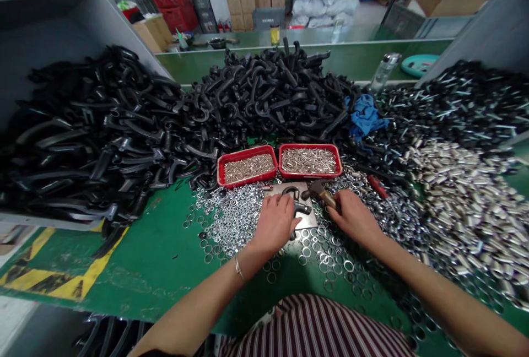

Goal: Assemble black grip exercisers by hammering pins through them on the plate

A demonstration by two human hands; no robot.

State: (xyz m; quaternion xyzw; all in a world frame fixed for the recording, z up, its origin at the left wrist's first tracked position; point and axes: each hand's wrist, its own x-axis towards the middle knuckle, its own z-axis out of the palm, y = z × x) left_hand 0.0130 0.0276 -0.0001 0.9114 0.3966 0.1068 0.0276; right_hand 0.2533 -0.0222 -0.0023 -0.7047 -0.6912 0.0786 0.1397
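Striped clothing [318,329]: nearest, against the green table [140,274].
Left hand [276,218]: fingers and thumb closed around the black part [302,208].
Black part: on the metal plate [308,221], partly hidden; full axis unclear.
Right hand [351,215]: wrapped around the hammer [323,195].
Hammer: handle slants forward and left from that hand, head just beside the black part.

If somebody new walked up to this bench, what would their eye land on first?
Probably the huge heap of black curved parts across the back of the green bench, with a pale mound of metal cylinders at the right. Next, two red trays of small metal pieces, side by side in front of the heap. Just below them, the left hand holds a black part over a metal plate, and the right hand grips a hammer.
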